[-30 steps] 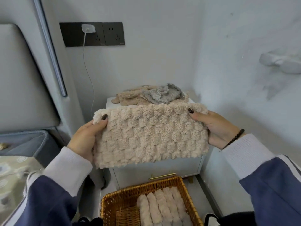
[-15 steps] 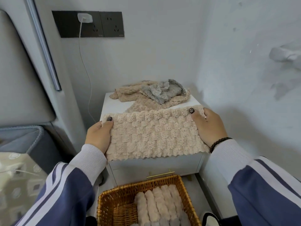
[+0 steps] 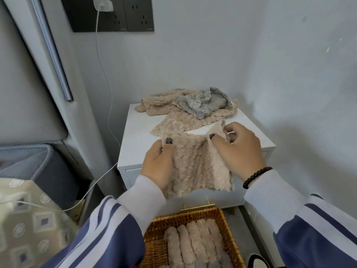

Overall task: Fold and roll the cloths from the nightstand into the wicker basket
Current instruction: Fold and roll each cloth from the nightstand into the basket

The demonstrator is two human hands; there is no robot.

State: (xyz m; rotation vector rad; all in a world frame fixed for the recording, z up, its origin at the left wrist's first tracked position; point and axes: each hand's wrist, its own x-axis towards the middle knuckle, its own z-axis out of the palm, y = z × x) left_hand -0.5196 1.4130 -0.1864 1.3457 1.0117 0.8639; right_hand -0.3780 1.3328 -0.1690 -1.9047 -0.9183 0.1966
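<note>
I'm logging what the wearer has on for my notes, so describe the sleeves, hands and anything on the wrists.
Both arms wear a blue jacket with pale stripes down the sleeves, over light ribbed knit cuffs. The left hand and right hand have dark-painted thumbnails. A dark beaded bracelet circles the right wrist. No gloves show.

Two hands, the left (image 3: 157, 167) and the right (image 3: 238, 151), showed at mid-frame, sharing one beige cloth (image 3: 197, 167). One nightstand (image 3: 135, 140) stood behind. The pile (image 3: 189, 107) at upper center held one grey cloth (image 3: 204, 103); its beige cloths could not be counted. One basket (image 3: 154, 248) at the bottom held about five rolls (image 3: 193, 242).
</note>
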